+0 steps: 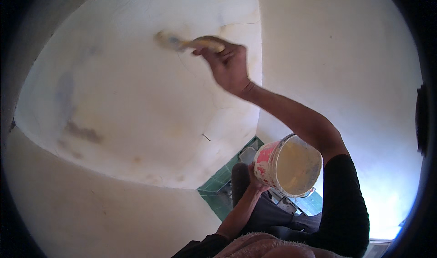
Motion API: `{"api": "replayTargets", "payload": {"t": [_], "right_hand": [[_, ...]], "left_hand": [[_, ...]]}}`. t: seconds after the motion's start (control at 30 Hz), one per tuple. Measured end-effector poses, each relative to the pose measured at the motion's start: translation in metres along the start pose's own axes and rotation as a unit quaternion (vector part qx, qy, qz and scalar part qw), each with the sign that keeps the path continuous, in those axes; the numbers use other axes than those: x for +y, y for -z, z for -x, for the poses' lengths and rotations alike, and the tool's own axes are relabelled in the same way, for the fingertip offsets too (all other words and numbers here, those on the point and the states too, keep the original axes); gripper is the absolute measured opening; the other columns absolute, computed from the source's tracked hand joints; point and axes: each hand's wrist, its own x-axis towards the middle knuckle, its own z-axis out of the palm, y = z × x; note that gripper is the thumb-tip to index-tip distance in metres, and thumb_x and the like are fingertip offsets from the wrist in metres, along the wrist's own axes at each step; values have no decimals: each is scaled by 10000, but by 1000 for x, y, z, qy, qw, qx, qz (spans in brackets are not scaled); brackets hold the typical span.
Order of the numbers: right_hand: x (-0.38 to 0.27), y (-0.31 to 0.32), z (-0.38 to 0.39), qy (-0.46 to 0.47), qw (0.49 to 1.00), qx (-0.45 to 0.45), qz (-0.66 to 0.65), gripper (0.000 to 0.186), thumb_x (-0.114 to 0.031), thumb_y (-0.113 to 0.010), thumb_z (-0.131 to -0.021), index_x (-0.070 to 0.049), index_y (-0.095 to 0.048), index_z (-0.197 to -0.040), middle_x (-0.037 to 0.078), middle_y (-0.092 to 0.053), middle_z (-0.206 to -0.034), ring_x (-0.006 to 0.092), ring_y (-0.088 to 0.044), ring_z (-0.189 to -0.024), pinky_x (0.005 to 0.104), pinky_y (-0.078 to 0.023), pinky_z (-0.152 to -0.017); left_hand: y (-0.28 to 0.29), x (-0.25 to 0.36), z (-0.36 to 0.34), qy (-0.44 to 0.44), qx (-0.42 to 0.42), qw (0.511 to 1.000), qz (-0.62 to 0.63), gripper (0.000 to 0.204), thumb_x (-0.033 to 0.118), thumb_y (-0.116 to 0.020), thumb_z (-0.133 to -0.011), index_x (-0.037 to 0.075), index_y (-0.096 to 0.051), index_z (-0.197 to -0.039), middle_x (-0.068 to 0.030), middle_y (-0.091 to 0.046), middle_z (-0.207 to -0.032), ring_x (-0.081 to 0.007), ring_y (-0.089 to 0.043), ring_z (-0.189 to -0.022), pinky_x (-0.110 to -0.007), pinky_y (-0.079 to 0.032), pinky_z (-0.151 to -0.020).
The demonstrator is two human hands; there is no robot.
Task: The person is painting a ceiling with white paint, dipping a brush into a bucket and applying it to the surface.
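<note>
My right hand (230, 69) is raised and closed around the handle of a paintbrush (173, 41). The brush points left, its bristles at the pale wall (136, 89), and it is smeared by motion. Low down, my left hand (257, 179) grips the side of a paint bucket (266, 161), white with worn red patches. The bucket is tilted so its open mouth shows, coated inside with cream-coloured paint. My right forearm passes just above its rim. Part of the left hand's fingers is hidden behind the bucket.
A nail (206, 137) sticks out of the wall, which has dark stains (84, 132) and fine cracks. Another pale wall (337, 53) meets it at a corner on the right. Green tiles (223, 178) lie below, near my legs. Something dark (422, 119) sits at the right edge.
</note>
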Motion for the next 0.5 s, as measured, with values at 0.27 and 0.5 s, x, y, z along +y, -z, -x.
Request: {"api": "replayTargets", "payload": {"t": [0.27,0.5], "right_hand": [[21,6,-26,-55,992,-7,-117,195,-51,-595,-967,95,-683,-1060,159,-746,-911,188,-728,-882,296,-585,-817],[80,123,-51,-5,982,176,68,193,-68,-612,-958,96,-697,-1013,154,-744,-916,191,-735,-839,299,-602,-759]], "left_hand": [[1,-7,0,15,64,997,-35,853,716,-421,-868,123,-440,-1481,-119,-526,-1454,-339,-561,-1269,-551,-483,-1017],[-3,-7,-5,16,8,1000,-23,853,717,-405,-873,124,-432,-1486,-122,-513,-1465,-344,-566,-1262,-568,-486,-1010]]}}
